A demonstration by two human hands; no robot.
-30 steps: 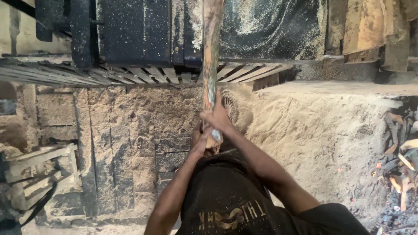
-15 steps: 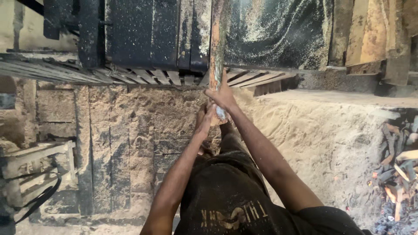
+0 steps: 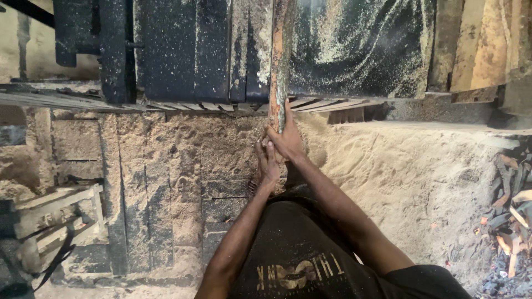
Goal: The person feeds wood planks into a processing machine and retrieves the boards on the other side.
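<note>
At the lower left of the frame lay a pale wooden frame point(image 3: 55, 221), dusty and tipped on its side. Above it, across the upper left, stood a dark machine bed point(image 3: 183, 50) sprinkled with sawdust. In the middle, the left hand point(image 3: 269, 163) reached up, its fingers point(image 3: 265, 149) flat and open against the near end of a long wooden plank point(image 3: 280, 61). The right hand point(image 3: 287, 141) sat just beside it, a bit higher, fingers spread and pressed on the same plank end, not wrapped around it. The plank stood on its edge and ran from the hands up to the top of the frame. Right of the hands was a big sawdust pile point(image 3: 399, 182). At the far lower right lay wood scraps point(image 3: 512, 221).
</note>
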